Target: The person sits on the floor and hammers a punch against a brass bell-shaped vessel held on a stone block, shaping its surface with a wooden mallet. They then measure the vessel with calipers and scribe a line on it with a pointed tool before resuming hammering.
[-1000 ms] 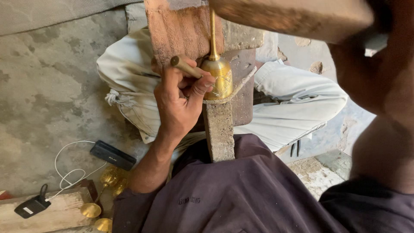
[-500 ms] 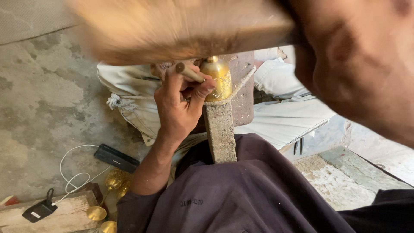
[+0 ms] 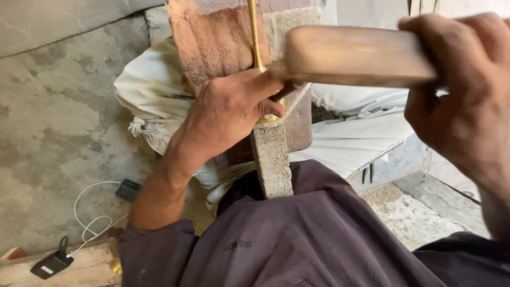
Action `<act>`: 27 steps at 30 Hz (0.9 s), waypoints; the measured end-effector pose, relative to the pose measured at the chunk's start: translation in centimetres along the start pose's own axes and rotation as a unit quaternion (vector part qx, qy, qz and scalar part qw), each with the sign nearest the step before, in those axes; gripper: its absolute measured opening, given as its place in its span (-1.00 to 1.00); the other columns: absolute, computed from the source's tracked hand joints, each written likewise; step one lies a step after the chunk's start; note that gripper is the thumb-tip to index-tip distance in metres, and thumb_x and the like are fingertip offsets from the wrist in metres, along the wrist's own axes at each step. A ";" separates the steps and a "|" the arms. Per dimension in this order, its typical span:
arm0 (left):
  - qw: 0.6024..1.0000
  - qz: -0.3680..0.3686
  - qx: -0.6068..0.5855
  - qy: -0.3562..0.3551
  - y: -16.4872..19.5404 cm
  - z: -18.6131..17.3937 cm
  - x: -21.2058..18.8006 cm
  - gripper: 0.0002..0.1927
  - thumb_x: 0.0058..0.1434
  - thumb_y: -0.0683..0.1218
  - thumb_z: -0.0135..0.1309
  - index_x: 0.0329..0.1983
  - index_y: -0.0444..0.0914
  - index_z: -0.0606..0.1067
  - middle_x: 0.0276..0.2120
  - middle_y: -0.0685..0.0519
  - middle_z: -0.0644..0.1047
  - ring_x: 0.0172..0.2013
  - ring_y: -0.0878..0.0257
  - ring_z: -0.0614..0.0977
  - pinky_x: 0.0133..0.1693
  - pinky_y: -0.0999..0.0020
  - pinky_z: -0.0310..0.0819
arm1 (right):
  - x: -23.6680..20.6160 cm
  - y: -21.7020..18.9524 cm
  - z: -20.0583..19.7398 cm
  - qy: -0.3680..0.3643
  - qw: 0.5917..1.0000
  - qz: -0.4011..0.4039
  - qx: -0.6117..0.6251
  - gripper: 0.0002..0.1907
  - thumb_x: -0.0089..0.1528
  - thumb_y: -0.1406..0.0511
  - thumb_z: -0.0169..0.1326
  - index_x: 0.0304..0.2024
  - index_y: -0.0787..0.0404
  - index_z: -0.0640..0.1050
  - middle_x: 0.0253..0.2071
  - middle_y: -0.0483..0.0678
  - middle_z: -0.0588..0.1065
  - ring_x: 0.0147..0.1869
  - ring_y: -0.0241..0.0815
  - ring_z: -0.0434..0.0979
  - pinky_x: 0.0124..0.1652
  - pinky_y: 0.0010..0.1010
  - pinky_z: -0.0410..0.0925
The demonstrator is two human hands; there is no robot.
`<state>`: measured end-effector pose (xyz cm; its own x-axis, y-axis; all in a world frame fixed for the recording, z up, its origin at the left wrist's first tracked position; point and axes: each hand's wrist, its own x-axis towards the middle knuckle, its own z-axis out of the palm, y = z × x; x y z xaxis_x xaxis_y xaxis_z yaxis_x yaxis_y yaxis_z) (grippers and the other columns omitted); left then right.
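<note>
Down on the concrete floor (image 3: 53,133), seen from the head camera, the person sits with a narrow stone block (image 3: 271,159) running out between the knees, set there, I'd judge, as an anvil within easy reach of both arms. The left hand (image 3: 228,114) lies on top of it, fingers curled around a small tool (image 3: 287,91) whose end pokes out past the thumb; the brass piece (image 3: 254,37) sits under that hand, its thin stem rising against the rough reddish slab (image 3: 212,42) behind, its body mostly hidden by the palm (only a gold rim peeps out at the block's edge). That hold seems meant to pin the brass steady against the stone.

The right hand (image 3: 462,101) is clenched around a wooden mallet (image 3: 356,56), which is level just above the left hand and blurred.

Off to the left, a white cable (image 3: 90,212) loops toward a black charger (image 3: 51,264) on a plank (image 3: 79,268), well apart from the work.
</note>
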<state>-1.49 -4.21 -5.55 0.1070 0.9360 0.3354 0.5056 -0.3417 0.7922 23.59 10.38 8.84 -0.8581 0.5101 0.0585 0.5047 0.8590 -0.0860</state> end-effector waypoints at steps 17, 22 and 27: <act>0.974 0.112 0.131 -0.145 2.7 -1.6 2.9 -0.76 0.43 -0.18 -0.01 0.09 -0.05 0.52 -0.53 0.13 0.40 -0.58 0.32 0.54 -0.59 0.50 0.48 | -10.6 1.4 10.5 0.214 0.973 0.055 0.062 -0.56 0.31 0.48 0.16 0.23 0.39 0.40 0.05 0.19 0.48 0.03 0.02 0.55 0.00 -0.24 0.46; 0.990 0.104 0.062 -0.076 0.9 -2.5 2.1 -0.87 0.59 -0.16 -0.04 0.13 -0.12 0.43 -0.47 0.12 0.47 -0.53 0.30 0.56 -0.52 0.47 0.42 | -11.3 1.2 8.1 0.135 0.986 0.088 -0.028 -0.50 0.26 0.57 0.19 0.25 0.41 0.44 0.02 0.16 0.56 0.02 0.03 0.49 0.00 -0.20 0.39; 0.997 0.078 -0.023 -0.009 -1.1 -2.1 1.1 -0.65 0.51 0.09 0.05 0.22 -0.14 0.35 -0.25 0.13 0.59 -0.27 0.29 0.71 -0.29 0.43 0.62 | -8.9 2.2 6.6 0.153 0.982 0.018 -0.107 -0.58 0.21 0.57 0.17 0.13 0.40 0.46 -0.12 0.13 0.53 -0.10 -0.03 0.47 -0.13 -0.24 0.36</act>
<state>-3.68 -3.01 -4.97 0.1979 0.8720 0.4478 0.4422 -0.4871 0.7531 31.72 7.44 1.55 -0.7875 0.5015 0.3583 0.5704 0.8132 0.1153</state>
